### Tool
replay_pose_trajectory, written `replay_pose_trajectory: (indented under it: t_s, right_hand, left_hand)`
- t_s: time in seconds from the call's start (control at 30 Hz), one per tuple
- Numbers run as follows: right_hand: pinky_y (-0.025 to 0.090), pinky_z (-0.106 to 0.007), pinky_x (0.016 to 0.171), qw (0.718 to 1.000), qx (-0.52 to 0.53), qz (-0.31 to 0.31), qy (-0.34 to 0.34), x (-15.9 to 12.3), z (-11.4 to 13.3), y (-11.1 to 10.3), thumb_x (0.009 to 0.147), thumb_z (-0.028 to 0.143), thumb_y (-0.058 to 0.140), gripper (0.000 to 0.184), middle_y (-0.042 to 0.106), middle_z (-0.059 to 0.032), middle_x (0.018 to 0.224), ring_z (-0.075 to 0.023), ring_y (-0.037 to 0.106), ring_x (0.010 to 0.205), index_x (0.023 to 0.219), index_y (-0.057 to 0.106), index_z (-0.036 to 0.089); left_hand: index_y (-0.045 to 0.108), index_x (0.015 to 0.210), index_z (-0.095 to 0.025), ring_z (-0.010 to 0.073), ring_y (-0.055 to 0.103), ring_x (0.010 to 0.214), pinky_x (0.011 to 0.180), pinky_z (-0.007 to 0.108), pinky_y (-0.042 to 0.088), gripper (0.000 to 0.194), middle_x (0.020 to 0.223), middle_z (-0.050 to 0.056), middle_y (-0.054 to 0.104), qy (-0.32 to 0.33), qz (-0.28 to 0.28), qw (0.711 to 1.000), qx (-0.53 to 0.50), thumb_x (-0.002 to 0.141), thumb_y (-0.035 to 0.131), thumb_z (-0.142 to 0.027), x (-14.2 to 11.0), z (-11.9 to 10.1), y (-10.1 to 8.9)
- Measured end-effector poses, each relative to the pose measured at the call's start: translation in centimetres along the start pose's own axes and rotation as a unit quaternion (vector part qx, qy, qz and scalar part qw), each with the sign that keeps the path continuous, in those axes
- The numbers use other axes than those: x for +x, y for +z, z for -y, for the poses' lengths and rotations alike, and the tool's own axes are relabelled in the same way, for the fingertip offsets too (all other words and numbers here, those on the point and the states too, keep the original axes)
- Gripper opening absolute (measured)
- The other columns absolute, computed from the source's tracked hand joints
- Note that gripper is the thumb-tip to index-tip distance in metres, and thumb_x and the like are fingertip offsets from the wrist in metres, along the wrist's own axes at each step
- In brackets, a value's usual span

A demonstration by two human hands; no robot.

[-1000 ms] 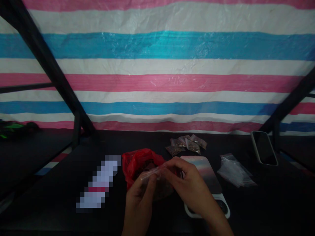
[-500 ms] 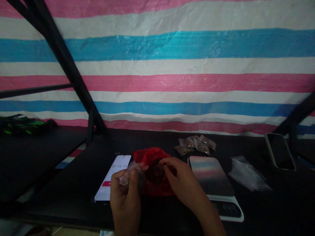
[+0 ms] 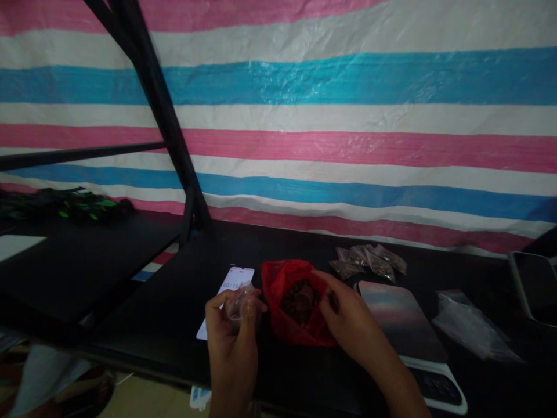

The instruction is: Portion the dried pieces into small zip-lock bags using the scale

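Note:
My left hand (image 3: 232,328) is closed on a small clear plastic bag (image 3: 238,305), held in front of a phone. To its right, a red plastic bag (image 3: 278,313) stands open on the black table. Dark brown bean-like pieces (image 3: 292,302) fill it, and a small reddish-brown cup-like piece (image 3: 306,295) sits among them. At the bag's right rim, my right hand (image 3: 348,307) has its fingers closed on the red plastic; the fingertips are partly hidden and dim.
The phone (image 3: 213,313) shows a running timer. A kitchen scale (image 3: 400,319) lies right of my right hand, with several filled small bags (image 3: 369,260) behind it. Flat clear bags (image 3: 472,325) and another phone (image 3: 535,287) lie farther right. A black frame post (image 3: 165,110) rises at left.
My right hand has moved from inside the red bag to its right rim, leaving the cup-like piece among the contents. My left hand still holds the clear bag. The view has turned left.

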State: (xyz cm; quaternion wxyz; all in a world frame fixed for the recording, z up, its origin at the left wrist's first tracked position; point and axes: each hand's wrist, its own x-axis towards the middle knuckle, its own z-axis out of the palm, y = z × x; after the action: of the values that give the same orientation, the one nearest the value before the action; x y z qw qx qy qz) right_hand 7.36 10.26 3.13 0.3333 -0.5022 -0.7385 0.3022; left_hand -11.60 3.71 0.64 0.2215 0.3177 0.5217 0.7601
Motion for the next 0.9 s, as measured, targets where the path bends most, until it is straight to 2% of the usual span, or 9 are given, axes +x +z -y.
replay_pose_trajectory:
  t_s: [0.1,0.23,0.37,0.47,0.6,0.77,0.9]
  right_hand:
    - [0.051,-0.047,0.110,1.000,-0.006,0.011,0.005,-0.1,0.0,0.1,0.090,0.013,0.054,0.061,0.077,-0.0074,0.133,-0.0257,0.072,0.114,0.149,0.065,0.025]
    - [0.052,-0.048,0.111,1.000,0.025,-0.018,-0.008,-0.2,0.4,-0.1,0.098,0.022,0.052,0.055,0.078,-0.0091,0.123,-0.0252,0.072,0.113,0.152,0.061,0.022]
    - [0.047,-0.049,0.120,0.997,0.054,-0.026,-0.041,-0.3,0.2,-0.2,0.100,0.017,0.044,0.062,0.072,-0.0100,0.140,-0.0234,0.067,0.130,0.161,0.051,0.026]
    - [0.043,-0.049,0.125,0.997,0.061,-0.022,-0.049,-0.3,-0.4,-0.2,0.097,0.011,0.045,0.065,0.069,-0.0083,0.147,-0.0220,0.063,0.139,0.159,0.054,0.028]
    - [0.043,-0.049,0.126,0.996,0.073,-0.026,-0.052,-0.2,-0.7,-0.2,0.094,0.008,0.046,0.065,0.071,-0.0068,0.145,-0.0218,0.065,0.137,0.154,0.059,0.029]
    - [0.044,-0.048,0.126,0.994,0.095,-0.020,-0.052,-0.4,-0.1,-0.5,0.099,0.010,0.047,0.056,0.071,-0.0061,0.147,-0.0211,0.066,0.136,0.148,0.064,0.028]
    - [0.041,-0.042,0.128,0.990,0.116,-0.010,-0.080,-0.7,0.7,-0.6,0.094,0.001,0.040,0.063,0.068,-0.0042,0.151,-0.0165,0.062,0.141,0.145,0.067,0.027]
  left_hand:
    - [0.056,0.108,-0.025,0.0124,0.072,0.077,0.075,0.024,0.058,0.051,0.089,0.000,0.076,0.005,-0.001,1.000,0.013,0.085,0.084,-0.060,0.0,0.4,-0.1]
    - [0.056,0.108,-0.024,0.0145,0.071,0.077,0.075,0.027,0.057,0.053,0.088,0.000,0.074,0.004,-0.008,0.999,0.034,0.084,0.082,-0.064,0.1,1.2,0.0]
    - [0.056,0.110,-0.024,0.0162,0.071,0.079,0.073,0.028,0.057,0.058,0.090,0.001,0.072,-0.009,-0.016,0.999,0.031,0.080,0.084,-0.065,0.0,1.4,0.4]
    - [0.057,0.110,-0.024,0.0162,0.070,0.079,0.072,0.028,0.057,0.056,0.089,0.001,0.071,-0.007,-0.019,0.999,0.040,0.081,0.084,-0.064,-0.2,1.3,0.6]
    - [0.057,0.110,-0.024,0.0166,0.071,0.081,0.076,0.029,0.057,0.057,0.092,0.002,0.072,0.003,-0.025,0.999,0.046,0.080,0.085,-0.064,-0.4,0.9,0.9]
    - [0.055,0.107,-0.025,0.0162,0.068,0.075,0.070,0.028,0.056,0.056,0.083,0.000,0.070,0.022,-0.022,0.998,0.052,0.081,0.084,-0.065,-0.5,0.6,1.4]
    - [0.056,0.105,-0.024,0.0152,0.067,0.073,0.069,0.028,0.056,0.057,0.086,0.000,0.069,0.023,-0.030,0.998,0.058,0.078,0.086,-0.065,-0.6,0.5,1.8]
